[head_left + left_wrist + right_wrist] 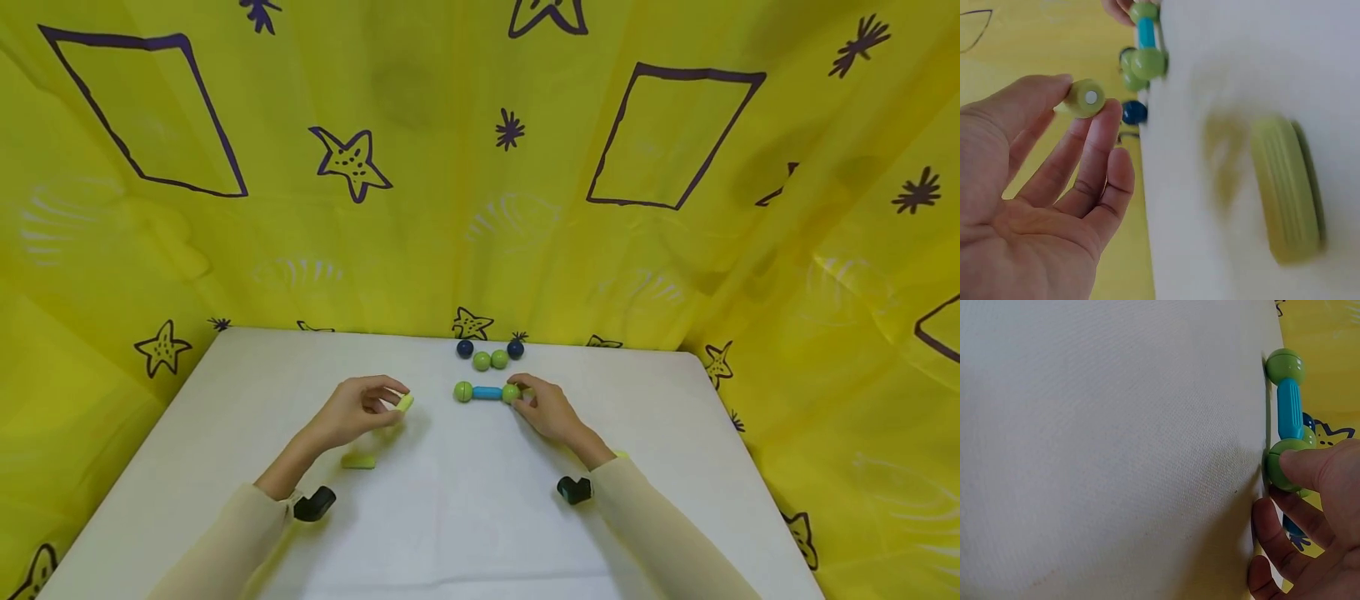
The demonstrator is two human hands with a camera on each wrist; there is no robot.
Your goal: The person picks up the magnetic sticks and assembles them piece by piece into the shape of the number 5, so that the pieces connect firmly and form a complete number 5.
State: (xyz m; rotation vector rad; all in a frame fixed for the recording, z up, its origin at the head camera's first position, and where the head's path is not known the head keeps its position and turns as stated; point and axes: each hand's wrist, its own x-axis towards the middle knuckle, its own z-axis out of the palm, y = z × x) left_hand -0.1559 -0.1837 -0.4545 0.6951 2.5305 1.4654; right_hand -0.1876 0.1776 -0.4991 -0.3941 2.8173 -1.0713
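Note:
My left hand (358,410) pinches a short yellow-green magnetic rod (1087,100) between thumb and fingertips, above the table. A pale round magnet shows at the rod's end in the left wrist view. On the table, a blue magnetic rod (487,392) joins a left green ball (462,391) and a right green ball (1285,464) in a dumbbell shape. My right hand (551,410) holds the right ball with thumb and fingers, partly covering it. Another yellow-green rod (1286,190) lies on the table below my left hand.
Behind the dumbbell, two green balls (491,360) sit side by side, flanked by a left dark blue ball (465,349) and a right one (515,348). A yellowish piece (621,454) peeks out beside my right forearm. A yellow patterned curtain (450,208) borders the white table (465,517).

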